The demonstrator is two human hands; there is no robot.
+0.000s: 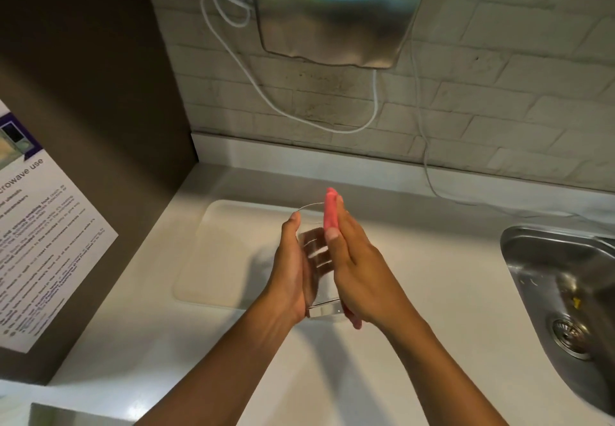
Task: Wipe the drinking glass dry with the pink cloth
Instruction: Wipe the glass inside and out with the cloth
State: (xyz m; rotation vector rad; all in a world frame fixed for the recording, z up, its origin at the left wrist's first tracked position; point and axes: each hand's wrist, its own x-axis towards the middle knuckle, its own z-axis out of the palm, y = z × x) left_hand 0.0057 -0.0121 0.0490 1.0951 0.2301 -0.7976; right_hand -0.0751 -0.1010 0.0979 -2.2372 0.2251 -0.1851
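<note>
A clear drinking glass [316,256] is held above the white counter, between both hands, with its rim pointing away from me. My left hand [293,266] grips its left side, thumb near the rim. My right hand [357,269] lies flat against the glass's right side and presses the folded pink cloth [330,209] onto it. The cloth shows as a pink strip above the fingers and a small bit below the palm; the rest is hidden under the hand.
A white tray [226,252] lies on the counter [233,359] under and left of the hands. A steel sink [565,292] is at the right. A metal hand dryer [339,10] with white cables hangs on the tiled wall. A microwave notice [36,232] hangs on the dark panel at left.
</note>
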